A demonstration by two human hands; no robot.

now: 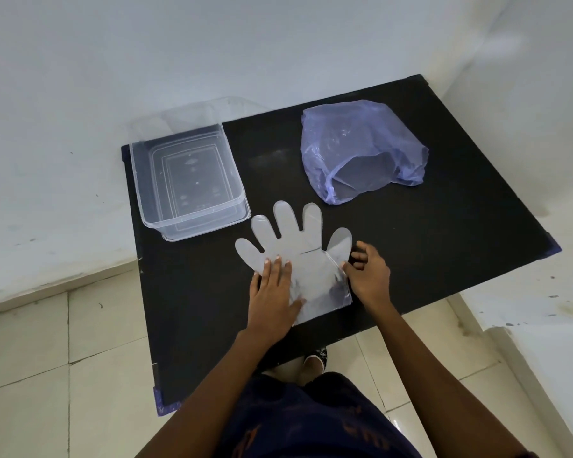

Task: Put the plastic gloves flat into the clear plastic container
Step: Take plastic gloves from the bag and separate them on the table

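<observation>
Lying flat, translucent glove (298,259); left grip (273,292) released, pressing; right grip (366,274) pinching edge.

A matte black tabletop (411,259) with purple-blue tape at its corners fills the scene, set against pale grey-white walls (212,44). A translucent, milky-white plastic glove (298,246) lies near the front edge; a clear, colourless container (192,223) stands at far left, and a see-through lilac-blue plastic bag (354,143) at far right. Cream floor tiles (63,375) with dark grout lines show below, beside navy shorts (311,424) printed in dull orange
</observation>
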